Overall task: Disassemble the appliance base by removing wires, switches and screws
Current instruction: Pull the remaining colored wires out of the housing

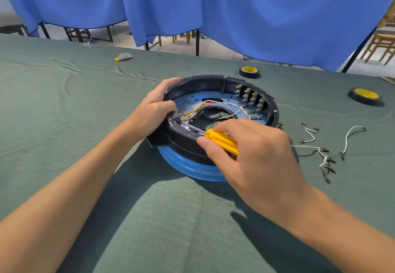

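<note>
**A:** From the head view, where is the appliance base (pixel 203 84)?

**B:** On the green cloth (pixel 64 101), between both hands. The left hand (pixel 156 110) curls over its left rim, thumb inside.

**A:** And the right hand (pixel 252 151)?

**B:** It's wrapped round a yellow-handled screwdriver (pixel 222 141). The shaft points left toward the left thumb, near the inner wires (pixel 205 103).

**A:** What else is there?

**B:** Loose white wires (pixel 316 151) lie just right of the right hand. The switches (pixel 252 97) sit beyond its knuckles, and a tape roll (pixel 249 72) lies farther back.
</note>
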`<state>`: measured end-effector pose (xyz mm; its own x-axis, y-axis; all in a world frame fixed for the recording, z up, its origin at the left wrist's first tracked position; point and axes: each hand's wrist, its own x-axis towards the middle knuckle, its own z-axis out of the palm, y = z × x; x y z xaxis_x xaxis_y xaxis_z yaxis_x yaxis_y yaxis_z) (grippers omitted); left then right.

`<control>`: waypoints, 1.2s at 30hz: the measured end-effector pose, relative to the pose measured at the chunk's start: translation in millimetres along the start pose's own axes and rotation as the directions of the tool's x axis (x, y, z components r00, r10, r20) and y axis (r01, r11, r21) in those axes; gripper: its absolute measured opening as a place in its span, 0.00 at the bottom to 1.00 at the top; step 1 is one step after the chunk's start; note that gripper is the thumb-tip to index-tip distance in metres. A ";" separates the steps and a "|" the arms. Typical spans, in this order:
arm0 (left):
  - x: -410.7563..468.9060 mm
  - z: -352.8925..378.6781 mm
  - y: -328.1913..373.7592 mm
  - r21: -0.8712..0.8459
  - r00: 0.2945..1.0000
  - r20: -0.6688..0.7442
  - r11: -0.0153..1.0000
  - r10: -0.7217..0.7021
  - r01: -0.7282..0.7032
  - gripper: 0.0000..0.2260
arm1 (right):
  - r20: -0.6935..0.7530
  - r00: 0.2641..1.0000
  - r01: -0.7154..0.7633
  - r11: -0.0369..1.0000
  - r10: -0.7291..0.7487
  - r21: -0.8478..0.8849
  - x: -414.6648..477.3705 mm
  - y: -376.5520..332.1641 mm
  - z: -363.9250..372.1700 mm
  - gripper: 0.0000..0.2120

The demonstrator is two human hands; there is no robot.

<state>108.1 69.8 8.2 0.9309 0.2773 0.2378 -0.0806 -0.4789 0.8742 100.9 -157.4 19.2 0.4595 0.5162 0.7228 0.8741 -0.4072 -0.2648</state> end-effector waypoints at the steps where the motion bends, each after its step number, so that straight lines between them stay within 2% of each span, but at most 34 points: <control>1: 0.6 0.1 -1.2 0.003 1.000 0.000 1.000 0.007 -0.007 0.31 | 0.007 1.000 -0.008 1.000 0.008 -0.015 -0.4 -2.1 -0.2 0.14; 7: 3.9 -0.7 -9.9 0.009 1.000 0.006 1.000 0.020 -0.020 0.21 | 0.020 0.999 0.044 0.992 -0.042 -0.118 -0.6 -17.1 3.0 0.14; 13: 5.4 -0.5 -10.8 -0.018 0.999 0.007 0.999 0.032 -0.032 0.20 | 0.049 0.996 0.088 0.971 -0.078 -0.223 5.9 -37.4 5.8 0.19; 20: 4.5 0.3 -10.0 0.008 0.999 0.002 0.999 0.041 -0.041 0.21 | 0.104 0.994 0.062 0.943 -0.029 -0.328 4.7 -45.0 9.8 0.09; 27: 4.3 -0.3 -10.1 0.038 0.998 -0.004 0.997 0.063 -0.062 0.22 | -0.013 1.000 -0.010 0.992 0.008 -0.128 0.1 -26.3 3.5 0.14; 31: 3.3 0.1 -8.8 0.038 0.998 -0.007 0.997 0.065 -0.064 0.23 | 0.022 0.996 -0.088 0.994 0.090 -0.056 1.6 -23.7 3.9 0.16; 36: 3.4 0.5 -8.5 0.045 0.998 -0.001 0.997 0.064 -0.064 0.23 | 0.028 0.991 -0.129 0.990 0.130 -0.049 0.5 -18.6 5.8 0.15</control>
<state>112.1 74.4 1.4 0.9234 0.2473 0.2936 -0.1236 -0.5327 0.8372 85.7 -145.2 20.8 0.5737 0.4799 0.6637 0.7989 -0.5064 -0.3245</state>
